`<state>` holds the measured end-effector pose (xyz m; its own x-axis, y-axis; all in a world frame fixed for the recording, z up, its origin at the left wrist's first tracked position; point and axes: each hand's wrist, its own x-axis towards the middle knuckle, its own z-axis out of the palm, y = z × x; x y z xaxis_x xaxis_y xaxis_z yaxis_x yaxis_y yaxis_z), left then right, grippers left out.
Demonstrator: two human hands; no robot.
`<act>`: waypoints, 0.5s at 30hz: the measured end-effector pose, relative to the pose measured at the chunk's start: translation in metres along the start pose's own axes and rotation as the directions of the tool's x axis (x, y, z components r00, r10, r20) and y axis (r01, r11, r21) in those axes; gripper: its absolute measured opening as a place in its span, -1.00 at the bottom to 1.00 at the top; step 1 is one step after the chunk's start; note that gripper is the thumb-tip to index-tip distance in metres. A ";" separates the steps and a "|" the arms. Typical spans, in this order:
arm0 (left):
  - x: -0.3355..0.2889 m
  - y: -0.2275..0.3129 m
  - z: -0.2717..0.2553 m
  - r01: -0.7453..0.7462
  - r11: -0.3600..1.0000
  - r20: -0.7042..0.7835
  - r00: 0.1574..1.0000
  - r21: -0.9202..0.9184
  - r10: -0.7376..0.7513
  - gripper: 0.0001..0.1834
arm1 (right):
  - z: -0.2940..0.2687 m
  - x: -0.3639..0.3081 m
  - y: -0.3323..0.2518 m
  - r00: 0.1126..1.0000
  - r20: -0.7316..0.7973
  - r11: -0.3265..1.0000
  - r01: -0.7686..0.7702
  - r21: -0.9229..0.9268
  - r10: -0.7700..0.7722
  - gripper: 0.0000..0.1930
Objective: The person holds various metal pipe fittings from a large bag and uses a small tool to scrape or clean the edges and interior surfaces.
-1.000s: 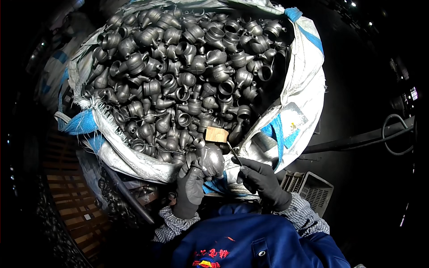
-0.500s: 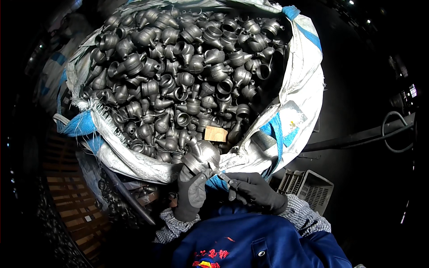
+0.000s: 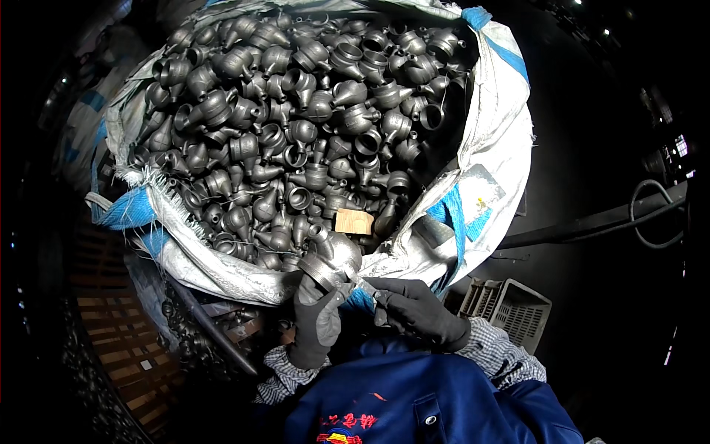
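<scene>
Near the front rim of the bag, my gloved left hand (image 3: 316, 322) is closed around a dark grey, bulb-shaped metal casting (image 3: 340, 255). The casting has a ringed collar and a short spout. A thin, light-coloured blade-like tool (image 3: 364, 284) is pinched in my gloved right hand (image 3: 421, 312). Its tip reaches the casting's lower right side; whether it presses on the metal is hard to tell. Behind my hands, many similar castings (image 3: 302, 132) fill a white woven bulk bag (image 3: 503, 126) with blue straps.
A small wooden block (image 3: 353, 221) lies on the castings just beyond my hands. To the right stands a grey plastic crate (image 3: 526, 314), below a dark pole (image 3: 569, 231). A brown slatted surface (image 3: 122, 314) and more metal parts (image 3: 196, 344) are at the lower left.
The whole view has shifted slightly. My right hand and the tool have moved a little beside the casting; my left hand keeps the same hold.
</scene>
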<state>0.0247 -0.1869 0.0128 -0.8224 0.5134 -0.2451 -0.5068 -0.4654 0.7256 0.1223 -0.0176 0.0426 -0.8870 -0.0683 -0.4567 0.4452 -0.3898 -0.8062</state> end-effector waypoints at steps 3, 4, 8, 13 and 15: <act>0.000 -0.002 0.000 -0.002 1.000 -0.018 1.000 -0.009 0.002 -0.41 | 0.005 -0.002 -0.003 0.993 -0.069 0.985 0.088 -0.146 -0.099 -0.59; 0.001 -0.006 -0.003 -0.011 1.000 -0.012 1.000 -0.013 0.011 -0.40 | 0.007 -0.002 -0.003 0.989 -0.101 0.977 0.085 -0.195 -0.107 -0.59; 0.002 -0.007 -0.005 -0.034 0.999 0.033 0.999 0.012 0.034 -0.40 | 0.010 -0.005 -0.001 0.958 -0.164 0.898 0.151 -0.413 -0.236 -0.58; -0.003 -0.009 0.000 -0.068 0.996 -0.018 0.997 0.053 0.069 -0.41 | 0.010 -0.004 0.006 0.932 -0.141 0.826 0.217 -0.521 -0.334 -0.57; -0.003 -0.011 -0.001 -0.066 0.994 -0.033 0.997 0.092 0.070 -0.40 | 0.012 -0.004 0.005 0.943 -0.156 0.840 0.178 -0.512 -0.295 -0.56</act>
<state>0.0322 -0.1838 0.0055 -0.8638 0.4557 -0.2148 -0.4251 -0.4304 0.7963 0.1262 -0.0300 0.0451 -0.9483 0.1938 -0.2513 0.2789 0.1310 -0.9513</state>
